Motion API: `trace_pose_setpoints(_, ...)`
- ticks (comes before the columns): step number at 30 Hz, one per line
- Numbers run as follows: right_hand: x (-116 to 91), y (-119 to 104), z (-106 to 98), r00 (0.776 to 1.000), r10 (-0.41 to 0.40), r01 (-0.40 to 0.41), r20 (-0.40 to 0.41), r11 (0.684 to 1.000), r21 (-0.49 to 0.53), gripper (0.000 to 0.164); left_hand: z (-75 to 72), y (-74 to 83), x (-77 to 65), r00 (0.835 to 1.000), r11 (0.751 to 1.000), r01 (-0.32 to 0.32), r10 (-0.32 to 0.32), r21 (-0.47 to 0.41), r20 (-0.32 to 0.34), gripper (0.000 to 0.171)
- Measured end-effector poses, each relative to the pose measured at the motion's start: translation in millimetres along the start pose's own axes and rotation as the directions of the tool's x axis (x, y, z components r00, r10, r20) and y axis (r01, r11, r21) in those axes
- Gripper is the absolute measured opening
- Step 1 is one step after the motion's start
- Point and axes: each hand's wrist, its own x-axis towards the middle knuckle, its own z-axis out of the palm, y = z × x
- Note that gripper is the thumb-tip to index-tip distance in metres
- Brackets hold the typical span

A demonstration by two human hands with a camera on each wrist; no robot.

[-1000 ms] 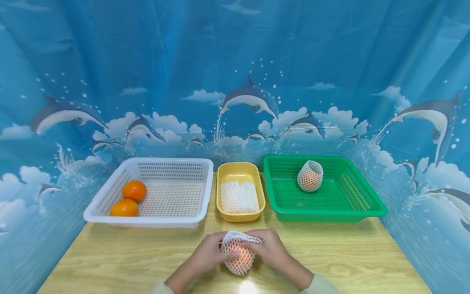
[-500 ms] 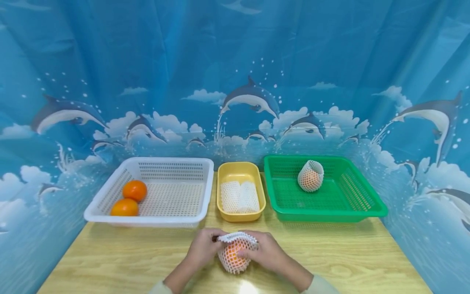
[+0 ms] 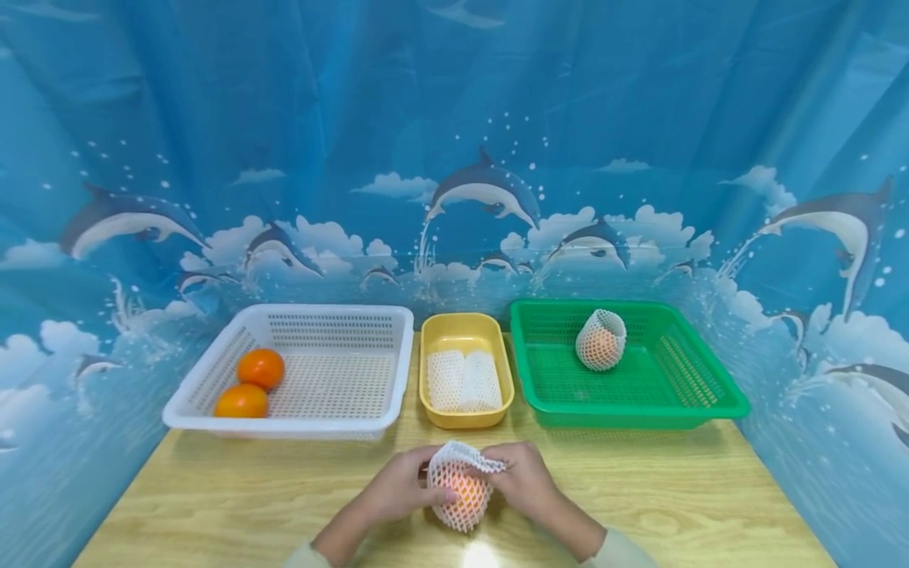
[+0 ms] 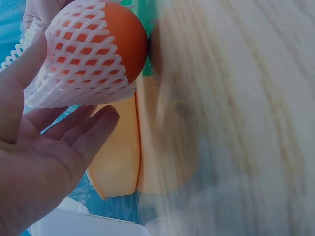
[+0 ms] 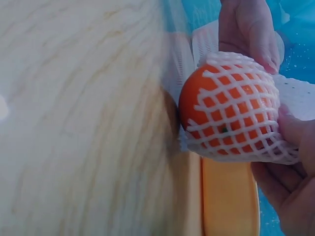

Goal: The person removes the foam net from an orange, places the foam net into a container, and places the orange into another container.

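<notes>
Near the table's front, both hands are on an orange (image 5: 191,101) inside a white foam net sleeve (image 3: 454,456). My left hand (image 3: 399,484) holds the covered fruit from the left, its thumb lying across the mesh in the head view. On the other side my right hand (image 3: 524,478) pinches the sleeve's upper rim, which is pulled out to the right. Both wrist views show the fruit's bare lower end sticking out of the mesh, right by the table. Part of my right thumb is hidden behind the netting.
Behind the hands stands a yellow tray (image 3: 428,331) with white foam nets (image 3: 461,383). At left, a white basket (image 3: 284,426) contains two oranges (image 3: 259,369). A green basket (image 3: 632,418) at right has one netted fruit (image 3: 600,343). A dolphin-print curtain (image 3: 454,95) hangs behind.
Half a second ago my right thumb lay on the front of the orange; now my left thumb does, and my right hand pulls the rim rightward. The netted orange has shifted slightly right.
</notes>
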Motion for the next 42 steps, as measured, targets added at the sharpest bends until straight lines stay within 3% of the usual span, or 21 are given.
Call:
trace_pose_setpoints(2,-0.1,-0.3,1.0,1.000,-0.026,0.026,-0.013,1.000,0.011,0.014,-0.5,0.9,-0.1,1.000,1.000,-0.016,0.015,0.020,0.014,0.059)
trace_pose_setpoints(7,-0.1,-0.8,1.1,1.000,0.015,-0.016,0.021,0.998,0.053,0.013,-2.1,3.2,-0.4,1.000,0.999,-0.003,0.003,0.032,0.022,0.050)
trace_pose_setpoints(10,-0.8,0.1,0.7,0.992,0.065,-0.071,0.107,0.997,0.044,0.033,-2.1,2.6,-0.4,1.000,1.000,0.016,-0.016,0.019,-0.003,0.048)
trace_pose_setpoints(13,-2.9,1.3,1.3,0.971,0.138,-0.144,0.197,0.989,0.016,0.058,-1.8,1.7,-0.4,0.999,1.000,0.025,-0.024,0.016,-0.037,0.048)
trace_pose_setpoints(16,-4.9,2.1,1.6,0.954,0.182,-0.188,0.236,0.982,0.002,0.080,-1.3,1.5,-0.2,0.997,1.000,0.021,-0.020,0.018,-0.070,0.045)
trace_pose_setpoints(22,-5.4,0.4,0.0,0.943,0.194,-0.181,0.271,0.981,-0.074,0.098,1.7,3.5,1.2,0.980,0.999,0.040,-0.043,-0.016,-0.196,0.013)
trace_pose_setpoints(26,-5.2,0.7,0.1,0.939,0.180,-0.176,0.292,0.984,-0.042,0.082,5.0,3.8,3.9,0.960,0.999,0.052,-0.047,0.013,-0.276,0.008)
trace_pose_setpoints(31,-4.2,2.0,-0.5,0.949,0.145,-0.152,0.281,0.988,0.004,0.052,7.3,3.1,5.2,0.959,0.999,0.047,-0.043,0.009,-0.280,0.012)
trace_pose_setpoints(37,-4.2,1.5,-2.0,0.959,0.133,-0.139,0.249,0.990,0.007,0.039,6.5,3.9,3.3,0.979,0.998,0.045,-0.051,-0.034,-0.197,0.040)
trace_pose_setpoints(42,-3.4,-1.3,-4.0,0.972,0.088,-0.095,0.217,0.995,0.021,0.030,5.8,5.3,0.2,0.993,0.998,0.055,-0.055,0.004,-0.109,0.057)
